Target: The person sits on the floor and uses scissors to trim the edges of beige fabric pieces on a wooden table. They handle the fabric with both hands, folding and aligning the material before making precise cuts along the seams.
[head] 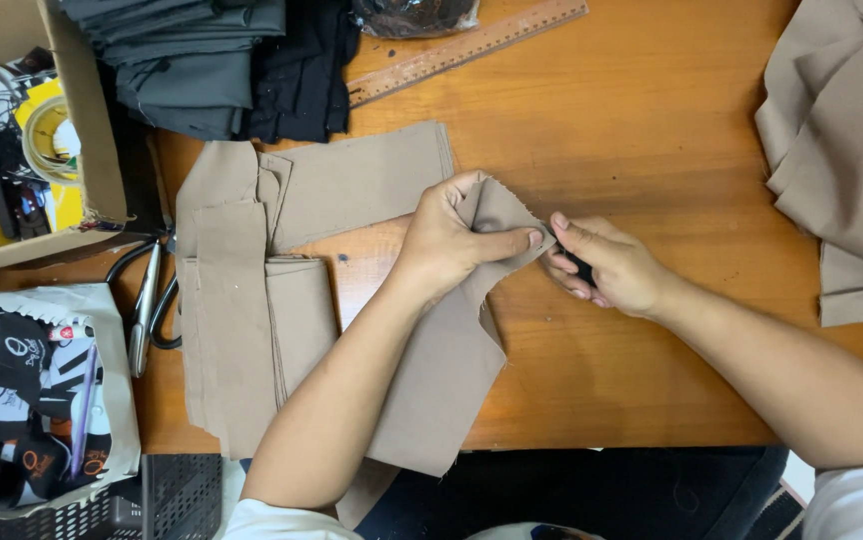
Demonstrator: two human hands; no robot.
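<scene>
My left hand (457, 240) pinches the top corner of a tan fabric piece (442, 380) that hangs down over the front edge of the wooden table (642, 130). My right hand (607, 265) is closed around a small black object (580, 266), right against the fabric's corner by my left thumb. What the black object is cannot be made out. A stack of cut tan fabric pieces (252, 290) lies just left of my left forearm.
Large scissors (147, 300) lie left of the stack. A wooden ruler (467, 48) and folded dark garments (202, 60) are at the back. More tan cloth (842, 150) sits at right. A cardboard box (22, 130) and a bag of labels (32, 400) stand at left.
</scene>
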